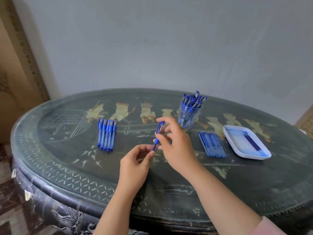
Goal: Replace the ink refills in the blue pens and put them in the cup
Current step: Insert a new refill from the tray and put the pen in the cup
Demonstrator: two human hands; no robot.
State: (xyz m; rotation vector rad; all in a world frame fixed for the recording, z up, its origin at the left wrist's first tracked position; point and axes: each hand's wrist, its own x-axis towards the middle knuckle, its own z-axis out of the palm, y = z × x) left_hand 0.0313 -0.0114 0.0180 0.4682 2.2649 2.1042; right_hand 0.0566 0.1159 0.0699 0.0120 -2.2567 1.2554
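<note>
L hand (135, 165): sitting at 6 o'clock of the work spot, thumb + forefinger pinching the held pen's lower end. Prob. steadying or twisting that end so the barrel opens.
R hand (175, 146): working just beyond, fingers curling round the pen's upper barrel nr the cap. Seemingly giving the counter-grip for the twist.
Held pen (159, 132): hanging above the table (67, 150) between both hands, tilting cap-end toward 12 o'clock. Can't tell whether the refill inside is old or new.
Pen row (106, 134): five capped blue pens lying side by side at 10 o'clock of the hands, well apart from the cup. Prob. waiting their turn.
Fresh refills (211, 144): lying in a tidy row at 3 o'clock, near the R hand, likely for quick pickup.
Tray (226, 132): white, sitting just past the refills at 3 o'clock, holding a few refills + blue smears. Looking like the dump for spent ones.
Cup (194, 119): clear, standing upright at 1 o'clock, farthest out, crowding w/ blue pens cap-up. Judging those finished, so the job is running well along.
</note>
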